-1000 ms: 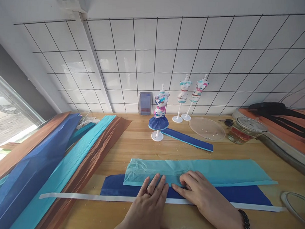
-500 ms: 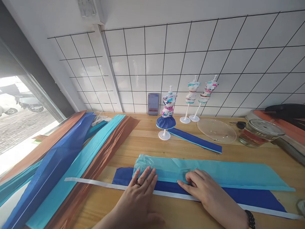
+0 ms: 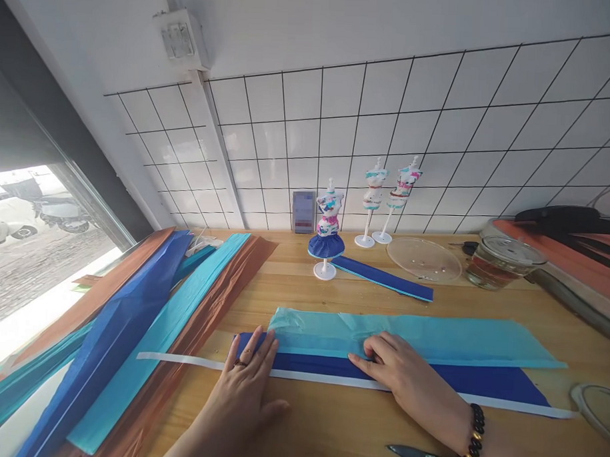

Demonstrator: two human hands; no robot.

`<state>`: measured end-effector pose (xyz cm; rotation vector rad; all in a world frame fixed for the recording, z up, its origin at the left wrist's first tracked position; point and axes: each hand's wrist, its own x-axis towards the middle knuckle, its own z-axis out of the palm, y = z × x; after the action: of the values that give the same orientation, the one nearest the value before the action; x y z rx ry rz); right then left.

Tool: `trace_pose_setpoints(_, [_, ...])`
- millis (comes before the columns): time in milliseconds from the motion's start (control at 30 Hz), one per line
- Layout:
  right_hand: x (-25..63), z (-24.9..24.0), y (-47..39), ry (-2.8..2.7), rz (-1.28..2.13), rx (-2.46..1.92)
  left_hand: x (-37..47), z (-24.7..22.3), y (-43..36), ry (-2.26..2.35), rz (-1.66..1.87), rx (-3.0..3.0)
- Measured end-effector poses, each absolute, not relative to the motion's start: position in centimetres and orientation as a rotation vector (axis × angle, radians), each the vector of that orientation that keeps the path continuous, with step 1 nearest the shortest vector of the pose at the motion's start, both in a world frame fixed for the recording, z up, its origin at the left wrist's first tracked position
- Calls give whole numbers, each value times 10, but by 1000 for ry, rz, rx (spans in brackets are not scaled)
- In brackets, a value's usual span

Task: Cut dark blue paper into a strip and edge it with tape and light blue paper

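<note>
White tiles (image 3: 384, 98) line twelve o'clock behind the wooden table (image 3: 328, 422). Toward five, a turquoise sheet (image 3: 446, 339) overlaps a blue sheet (image 3: 490, 383); the left hand (image 3: 247, 383) lies flat at seven, fingers spread; the right hand (image 3: 399, 366) curls at five, grip unclear.

Dark-gridded white tile wall (image 3: 384, 91); 1 white box (image 3: 180, 41) mounted upper left. Wooden tabletop (image 3: 283, 291). Bright window (image 3: 39, 236) far left, paving (image 3: 23, 278) outside.

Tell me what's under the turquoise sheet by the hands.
A dark blue sheet shows along the near edge of the turquoise sheet; how far it reaches underneath is covered.
</note>
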<state>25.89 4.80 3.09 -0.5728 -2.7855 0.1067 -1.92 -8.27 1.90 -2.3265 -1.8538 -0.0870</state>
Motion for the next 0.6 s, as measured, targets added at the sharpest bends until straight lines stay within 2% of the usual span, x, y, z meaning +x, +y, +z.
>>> trace_pose_setpoints(267, [260,26,48,-2803,99,-592,-14,19,-81,-1792,-76,-2253])
trace_pose_setpoints(467, [258,27,46,-2797,42,-652,43,31,-55,-1717,-140,-2450])
trace_pose_setpoints(600, [257,30,43,-2804,6,-714,69,23,-38,-1679,-208,-2513])
